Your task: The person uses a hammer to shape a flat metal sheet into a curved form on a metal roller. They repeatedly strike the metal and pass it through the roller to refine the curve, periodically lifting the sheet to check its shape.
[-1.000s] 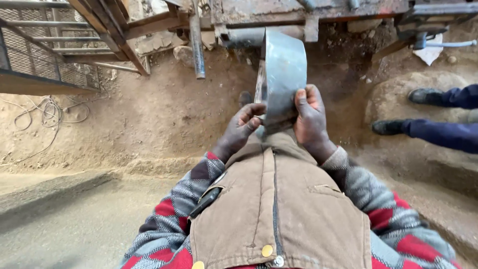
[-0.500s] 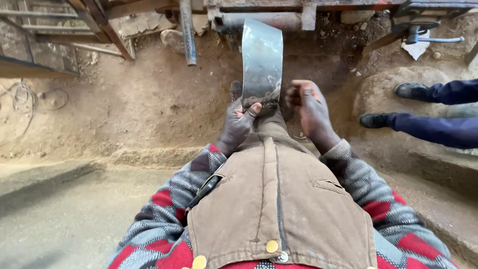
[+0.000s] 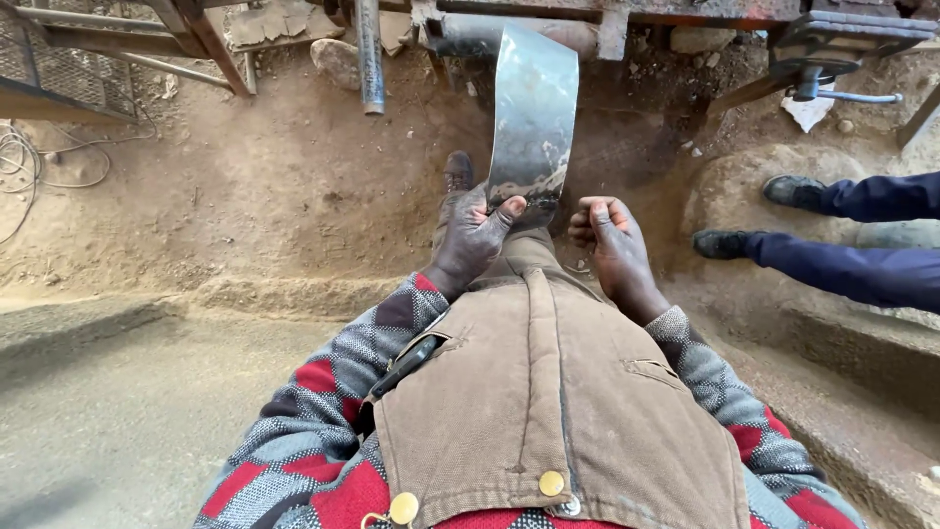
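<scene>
The left hand [image 3: 470, 235] is clamped on the lower edge of a curved sheet-metal strip [image 3: 534, 108], thumb pressed over its front face and fingers wrapped behind, so the strip stands upright in front of the person's chest, its upper end rising toward the rusty machine frame [image 3: 627, 15] across the top of the view. The right hand [image 3: 612, 245] sits just beside the strip's lower right corner, fingers curled loosely together and, as far as can be told, off the metal and gripping nothing. With only one bare hand carrying the piece, the main risk is the thin edge: if the strip twists or slides down through the grip, that edge would likely drag across the palm or thumb and cut it. A one-sided hold low on a tall springy strip also lets the top sway, and it could knock the steel pipe [image 3: 370, 54] or the frame above and jolt free. If it drops, it would probably fall toward the person's own shoe [image 3: 457, 171], which shows just left of the strip on the sandy ground [image 3: 245, 196]. Another person's legs in dark blue trousers [image 3: 852, 269] and black shoes stand near on the right, so a swinging or falling strip might reach them too; the dusty, dirty surface of the metal may make the hold less sure
</scene>
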